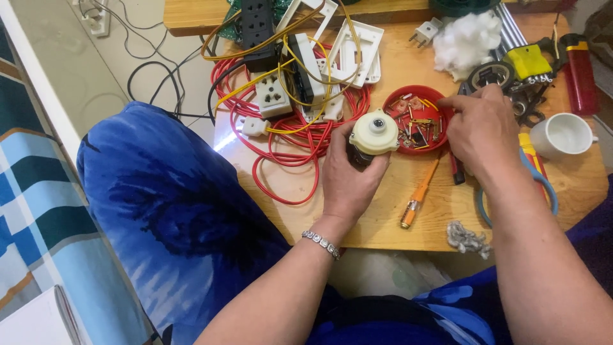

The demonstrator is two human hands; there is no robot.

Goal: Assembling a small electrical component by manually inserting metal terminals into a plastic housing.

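From the head camera we see our left hand (348,182) wrapped around a small round part with a cream cap (373,133), holding it upright just above the wooden table (383,217), fingers closed firmly on its dark body. Our right hand (482,134) reaches into a red dish (399,96) of small metal bits, fingertips pinched together; whether they have hold of a piece, we cannot tell. The dish sits just beside the capped part. An orange screwdriver (418,198) lies near the table's front edge, red wire (287,156) coils to the left among white socket plates (351,48), and a white cup (562,135) stands to the right.
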